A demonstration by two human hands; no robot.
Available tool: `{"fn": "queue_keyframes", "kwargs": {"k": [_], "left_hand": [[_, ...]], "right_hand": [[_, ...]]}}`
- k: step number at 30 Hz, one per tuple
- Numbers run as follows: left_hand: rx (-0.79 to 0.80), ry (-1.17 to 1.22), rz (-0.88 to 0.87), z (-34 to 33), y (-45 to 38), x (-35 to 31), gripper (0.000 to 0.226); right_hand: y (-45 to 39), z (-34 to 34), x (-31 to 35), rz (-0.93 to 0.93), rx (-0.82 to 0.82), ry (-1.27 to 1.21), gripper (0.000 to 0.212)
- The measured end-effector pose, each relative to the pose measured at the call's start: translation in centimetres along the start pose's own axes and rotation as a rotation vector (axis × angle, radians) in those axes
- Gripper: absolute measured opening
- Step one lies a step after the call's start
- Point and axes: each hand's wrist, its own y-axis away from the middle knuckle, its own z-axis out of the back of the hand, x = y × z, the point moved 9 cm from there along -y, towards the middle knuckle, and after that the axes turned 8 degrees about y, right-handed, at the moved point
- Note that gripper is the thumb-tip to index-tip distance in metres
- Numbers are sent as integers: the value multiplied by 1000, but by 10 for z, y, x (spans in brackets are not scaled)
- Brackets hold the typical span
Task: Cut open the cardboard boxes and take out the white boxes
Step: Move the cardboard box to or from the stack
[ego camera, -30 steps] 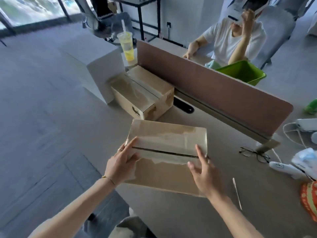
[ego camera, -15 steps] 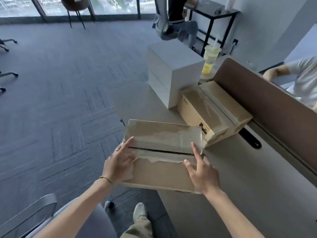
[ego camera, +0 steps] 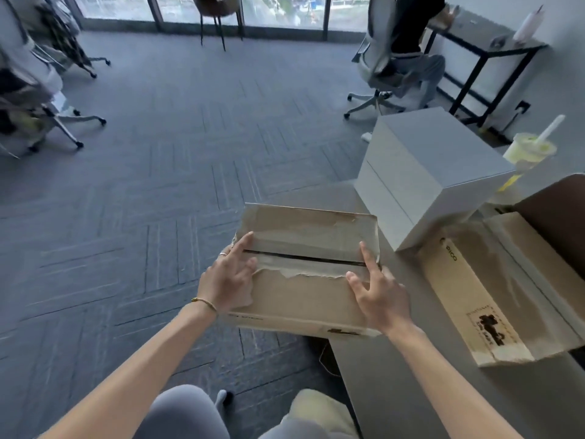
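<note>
While both hands are on it, the cardboard box [ego camera: 304, 270] is held out past the near-left edge of the grey desk [ego camera: 411, 391], mostly over the carpet. The left hand [ego camera: 226, 280] wraps the box's left end, index finger stretched along the top by the dark slit between the flaps; the right hand [ego camera: 378, 296] clamps the right end, its index finger pointing up to the same slit. So both are holding the box, fingers spread. Tape on the top is cut, with torn, ragged edges. There's small print on the front edge but it's too blurry to read. On the desk to the right lies a second cardboard box [ego camera: 503, 289], tape intact as far as I can see, with "PICO" printed on its side and a smudged black stamp I can't make out. Behind it, two white boxes [ego camera: 433, 172] are stacked, touching it, and a yellow iced drink [ego camera: 528, 153] with a straw stands behind them.
</note>
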Motion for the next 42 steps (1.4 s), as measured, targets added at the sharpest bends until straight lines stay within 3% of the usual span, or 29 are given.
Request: {"fn": "queue_keyframes", "kwargs": {"k": [7, 16, 23, 30, 35, 42], "left_hand": [[-69, -15, 66, 48, -97, 36, 55], [17, -7, 114, 78, -313, 70, 57], [37, 13, 78, 109, -457, 62, 56], [125, -39, -36, 93, -619, 30, 54], [364, -58, -134, 48, -751, -2, 54], [926, -128, -328, -39, -867, -66, 82]], "right_hand": [[-107, -28, 70, 59, 37, -32, 69], [-306, -69, 141, 45, 68, -76, 68], [-428, -73, 185, 16, 78, -126, 68], [-534, -77, 181, -152, 47, -139, 69], [-602, -87, 162, -363, -9, -178, 69], [-641, -88, 123, -746, -115, -355, 70]]}}
